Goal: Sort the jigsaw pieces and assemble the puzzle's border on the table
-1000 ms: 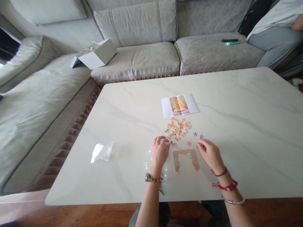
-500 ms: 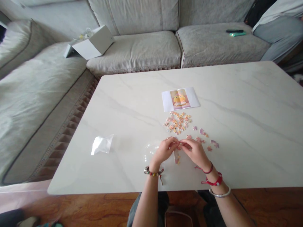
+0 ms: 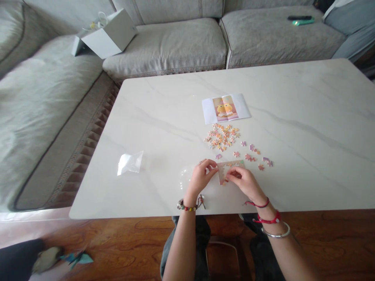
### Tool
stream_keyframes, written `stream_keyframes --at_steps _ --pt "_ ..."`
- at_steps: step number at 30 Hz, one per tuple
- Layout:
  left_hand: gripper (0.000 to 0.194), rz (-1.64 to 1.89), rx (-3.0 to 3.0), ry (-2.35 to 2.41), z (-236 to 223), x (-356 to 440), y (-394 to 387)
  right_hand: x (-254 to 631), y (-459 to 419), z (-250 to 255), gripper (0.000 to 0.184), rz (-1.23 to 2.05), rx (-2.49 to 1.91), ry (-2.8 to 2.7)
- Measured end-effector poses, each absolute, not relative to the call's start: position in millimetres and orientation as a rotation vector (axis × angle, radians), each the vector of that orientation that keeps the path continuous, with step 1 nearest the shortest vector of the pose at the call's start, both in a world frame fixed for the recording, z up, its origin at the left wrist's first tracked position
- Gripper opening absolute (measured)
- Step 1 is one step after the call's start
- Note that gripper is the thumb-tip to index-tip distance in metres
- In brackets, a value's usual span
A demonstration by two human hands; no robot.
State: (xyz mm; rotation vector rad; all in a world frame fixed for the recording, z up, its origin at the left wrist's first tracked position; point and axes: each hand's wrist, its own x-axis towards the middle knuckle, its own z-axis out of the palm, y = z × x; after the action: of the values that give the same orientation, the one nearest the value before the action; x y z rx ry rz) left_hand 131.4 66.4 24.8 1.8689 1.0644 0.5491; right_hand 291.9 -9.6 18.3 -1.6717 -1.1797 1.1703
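Pinching a joined section of jigsaw pieces [image 3: 231, 167] between both hands, near the front of the bench [image 3: 307, 128], the right hand [image 3: 244, 181] holds its lower side. The left hand [image 3: 200, 176] curls at its end, contact unclear. A loose heap [image 3: 222, 136] and scattered pieces [image 3: 254, 157] lie unjoined; the hands hide part of the section.

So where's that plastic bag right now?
In the head view, the plastic bag lies on the white table, to the left of the person's left hand and the loose puzzle pieces.
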Motion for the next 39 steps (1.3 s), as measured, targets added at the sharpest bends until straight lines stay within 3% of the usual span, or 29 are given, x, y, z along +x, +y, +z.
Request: stream_keyframes --at_steps 5,11,39 --pt "0.014 0.453 2.034 0.969 16 120 53 282 -28 20 0.016 1.298 -1.774 -1.121" --pt "0.021 0.433 2.217 0.899 9 116 44 274 -35 21 0.011 1.166 -1.835 -1.234" --pt "0.014 0.345 2.301 0.878 15 122 47 274 -28 22 0.012 0.995 -1.965 -1.493"
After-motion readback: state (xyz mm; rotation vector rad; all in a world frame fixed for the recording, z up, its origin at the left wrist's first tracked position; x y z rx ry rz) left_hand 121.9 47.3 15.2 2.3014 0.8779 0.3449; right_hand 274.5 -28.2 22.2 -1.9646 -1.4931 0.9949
